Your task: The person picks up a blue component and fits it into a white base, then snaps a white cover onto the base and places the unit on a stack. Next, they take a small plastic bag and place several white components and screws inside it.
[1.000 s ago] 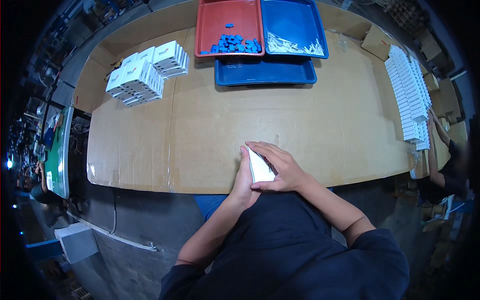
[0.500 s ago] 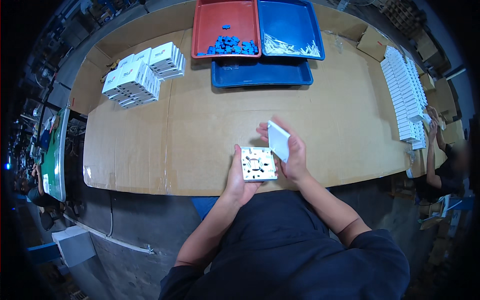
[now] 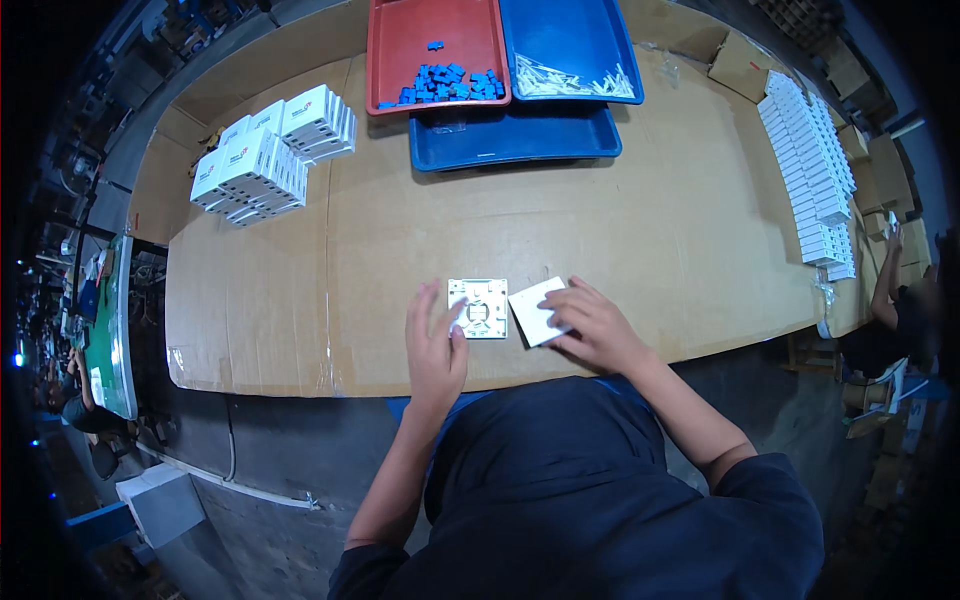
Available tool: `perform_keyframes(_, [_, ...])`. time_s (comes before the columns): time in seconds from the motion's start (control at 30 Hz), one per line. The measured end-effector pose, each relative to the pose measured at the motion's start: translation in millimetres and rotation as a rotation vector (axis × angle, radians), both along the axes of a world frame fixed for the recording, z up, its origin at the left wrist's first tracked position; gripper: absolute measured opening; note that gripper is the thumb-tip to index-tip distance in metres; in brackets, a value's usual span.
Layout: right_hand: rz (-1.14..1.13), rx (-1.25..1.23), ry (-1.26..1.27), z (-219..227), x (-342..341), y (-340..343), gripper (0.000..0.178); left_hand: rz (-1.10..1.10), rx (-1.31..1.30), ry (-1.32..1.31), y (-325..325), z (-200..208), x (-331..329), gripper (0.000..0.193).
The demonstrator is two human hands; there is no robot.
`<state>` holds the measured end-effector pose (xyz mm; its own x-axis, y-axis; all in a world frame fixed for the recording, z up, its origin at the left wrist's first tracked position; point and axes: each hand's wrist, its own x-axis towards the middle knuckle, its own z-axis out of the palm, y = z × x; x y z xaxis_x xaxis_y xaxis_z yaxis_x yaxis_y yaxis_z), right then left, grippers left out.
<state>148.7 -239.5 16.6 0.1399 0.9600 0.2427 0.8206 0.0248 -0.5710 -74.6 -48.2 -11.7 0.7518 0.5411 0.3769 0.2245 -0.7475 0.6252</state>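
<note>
A square white plastic box base (image 3: 482,310) lies on the cardboard-covered table in front of me, its inner side up with a round fitting in the middle. Beside its left edge is my left hand (image 3: 436,345), fingers apart and holding nothing, one fingertip overlapping the base. Just right of the base is a flat white square cover (image 3: 530,312), turned at an angle. My right hand (image 3: 598,325) grips this cover by its right side, with fingers over the top; the thumb is partly hidden.
At the back stand a red tray (image 3: 440,50) of blue pieces (image 3: 450,85), a blue tray (image 3: 570,45) of white sticks (image 3: 570,80) and another blue tray (image 3: 515,145). White boxes are stacked left (image 3: 262,160) and right (image 3: 810,180). A co-worker (image 3: 905,310) sits at right.
The base has gone from my left hand down onto the table, and that hand has opened. My right hand has lowered the cover from upright to beside the base.
</note>
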Motion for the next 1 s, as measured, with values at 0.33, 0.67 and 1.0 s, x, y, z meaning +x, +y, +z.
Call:
perform_keyframes(0.33, [-0.224,-0.021,-0.118,-6,7,34,0.045,-0.164,0.03,0.315,7,20,27,0.053])
perform_keyframes(0.67, [-0.228,-0.059,-0.063,11,52,68,0.024,-0.115,-0.021,0.24,-2,15,32,0.052])
perform_keyframes(1.0, [-0.466,-0.347,-0.237,17,175,194,0.093,-0.073,0.029,0.095,-5,4,29,0.055])
